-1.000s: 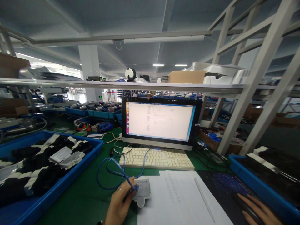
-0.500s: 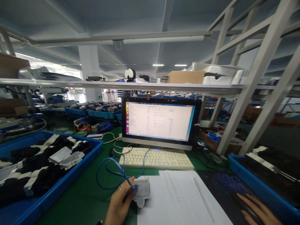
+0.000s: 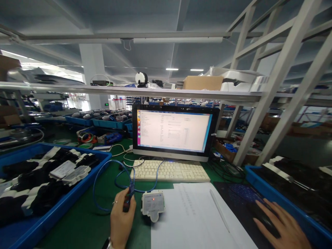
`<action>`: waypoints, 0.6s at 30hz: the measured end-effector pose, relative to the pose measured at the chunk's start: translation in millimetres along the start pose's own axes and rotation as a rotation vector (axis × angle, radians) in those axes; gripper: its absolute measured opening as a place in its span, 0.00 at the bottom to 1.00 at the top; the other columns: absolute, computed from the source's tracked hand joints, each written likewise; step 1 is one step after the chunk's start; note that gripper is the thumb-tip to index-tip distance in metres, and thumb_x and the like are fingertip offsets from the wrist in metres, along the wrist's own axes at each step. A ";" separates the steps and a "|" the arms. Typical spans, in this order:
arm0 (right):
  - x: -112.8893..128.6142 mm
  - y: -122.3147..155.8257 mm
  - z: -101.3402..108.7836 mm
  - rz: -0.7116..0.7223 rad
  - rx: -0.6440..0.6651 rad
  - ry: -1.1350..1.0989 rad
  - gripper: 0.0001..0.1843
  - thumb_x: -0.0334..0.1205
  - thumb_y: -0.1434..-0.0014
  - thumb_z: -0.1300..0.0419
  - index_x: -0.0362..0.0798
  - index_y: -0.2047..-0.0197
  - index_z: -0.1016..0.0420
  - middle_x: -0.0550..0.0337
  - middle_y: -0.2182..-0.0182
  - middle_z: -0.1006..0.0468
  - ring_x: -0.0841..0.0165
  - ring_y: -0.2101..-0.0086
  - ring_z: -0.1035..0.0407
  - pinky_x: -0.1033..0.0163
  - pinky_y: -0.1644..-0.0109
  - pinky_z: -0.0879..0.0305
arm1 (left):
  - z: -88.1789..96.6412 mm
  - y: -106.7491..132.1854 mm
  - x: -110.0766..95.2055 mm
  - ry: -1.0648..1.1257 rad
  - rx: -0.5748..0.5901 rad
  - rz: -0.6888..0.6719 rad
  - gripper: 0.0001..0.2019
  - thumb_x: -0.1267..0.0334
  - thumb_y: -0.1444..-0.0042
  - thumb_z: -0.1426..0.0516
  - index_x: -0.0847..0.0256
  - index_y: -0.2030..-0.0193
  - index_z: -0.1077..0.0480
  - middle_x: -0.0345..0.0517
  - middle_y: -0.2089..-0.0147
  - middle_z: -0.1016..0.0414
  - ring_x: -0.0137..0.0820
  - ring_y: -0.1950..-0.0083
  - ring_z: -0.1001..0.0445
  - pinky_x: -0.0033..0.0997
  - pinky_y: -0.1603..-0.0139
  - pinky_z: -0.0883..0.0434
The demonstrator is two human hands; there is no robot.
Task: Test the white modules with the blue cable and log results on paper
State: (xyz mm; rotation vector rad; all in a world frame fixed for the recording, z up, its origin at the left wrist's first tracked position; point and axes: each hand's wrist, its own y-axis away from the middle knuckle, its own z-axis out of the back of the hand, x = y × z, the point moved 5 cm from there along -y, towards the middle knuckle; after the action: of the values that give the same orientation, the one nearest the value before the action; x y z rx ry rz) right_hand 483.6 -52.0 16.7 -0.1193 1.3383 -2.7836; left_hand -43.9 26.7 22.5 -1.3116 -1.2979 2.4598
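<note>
Moved off the module (image 3: 153,204), your left fingers (image 3: 121,197) are pinching the blue cable (image 3: 131,188), its slack risking snagging the keyboard (image 3: 178,172), your right fingers (image 3: 281,214) cupping the mouse (image 3: 265,220).

the green bench (image 3: 75,224) carries a blue tray (image 3: 88,185) at its left and another blue tray (image 3: 275,193) at its right, with a monitor (image 3: 172,131) and a pale keyboard (image 3: 171,171) between them. in front of the keyboard lies a white sheet of paper (image 3: 186,224), a white module (image 3: 153,204) overlapping its left edge, and a dark mouse mat (image 3: 240,199) sits just right of the paper.
</note>
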 end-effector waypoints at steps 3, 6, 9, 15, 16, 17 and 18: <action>35.9 -17.9 2.5 -0.063 0.124 -0.041 0.25 0.62 0.45 0.51 0.50 0.62 0.25 0.52 0.63 0.22 0.55 0.61 0.28 0.52 0.56 0.32 | -3.7 -3.7 4.0 -0.053 0.095 0.081 0.18 0.53 0.45 0.49 0.61 0.53 0.30 0.53 0.55 0.28 0.38 0.62 0.26 0.35 0.67 0.27; 69.9 -31.0 -15.9 -0.277 0.547 -0.095 0.20 0.57 0.42 0.51 0.52 0.72 0.29 0.60 0.75 0.24 0.63 0.73 0.29 0.61 0.71 0.36 | -6.7 -4.3 5.9 -0.096 0.166 0.115 0.19 0.54 0.46 0.50 0.60 0.52 0.29 0.52 0.54 0.28 0.39 0.60 0.26 0.37 0.64 0.27; 97.8 -39.8 -33.1 -0.368 0.824 -0.081 0.19 0.54 0.44 0.48 0.50 0.79 0.34 0.59 0.79 0.26 0.63 0.75 0.30 0.62 0.73 0.43 | -10.2 -2.5 8.0 -0.109 0.240 0.138 0.17 0.54 0.46 0.50 0.59 0.54 0.29 0.51 0.54 0.29 0.36 0.66 0.27 0.37 0.66 0.27; 109.0 -53.5 -58.0 -0.396 0.921 -0.210 0.14 0.45 0.52 0.42 0.48 0.83 0.36 0.59 0.82 0.28 0.67 0.78 0.35 0.65 0.75 0.49 | -11.9 -1.5 9.0 -0.097 0.263 0.140 0.16 0.54 0.46 0.50 0.59 0.58 0.28 0.50 0.55 0.29 0.40 0.59 0.27 0.41 0.60 0.28; 108.5 -53.7 -60.5 -0.422 0.949 -0.269 0.14 0.44 0.53 0.42 0.48 0.85 0.37 0.61 0.85 0.31 0.69 0.80 0.38 0.66 0.76 0.50 | -12.1 -1.8 8.8 -0.092 0.265 0.137 0.16 0.54 0.46 0.50 0.59 0.58 0.28 0.51 0.55 0.29 0.40 0.59 0.27 0.42 0.59 0.28; 108.1 -53.2 -62.2 -0.472 0.982 -0.337 0.14 0.44 0.54 0.42 0.48 0.85 0.39 0.63 0.88 0.35 0.72 0.83 0.41 0.67 0.77 0.52 | -12.4 -2.0 8.7 -0.088 0.266 0.132 0.16 0.55 0.46 0.50 0.59 0.58 0.28 0.51 0.56 0.29 0.41 0.58 0.27 0.42 0.58 0.28; 108.1 -52.5 -62.6 -0.544 1.006 -0.415 0.14 0.44 0.55 0.43 0.48 0.85 0.39 0.66 0.90 0.39 0.74 0.85 0.45 0.67 0.79 0.54 | -12.7 -2.3 8.4 -0.085 0.266 0.127 0.15 0.55 0.46 0.50 0.59 0.58 0.28 0.50 0.56 0.29 0.41 0.58 0.27 0.43 0.58 0.28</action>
State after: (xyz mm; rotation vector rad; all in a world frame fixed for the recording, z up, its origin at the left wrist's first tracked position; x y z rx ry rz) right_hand 369.6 20.8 24.0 -1.0318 -0.2865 -3.1803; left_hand -40.9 39.8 15.0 -1.2703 -0.8847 2.6857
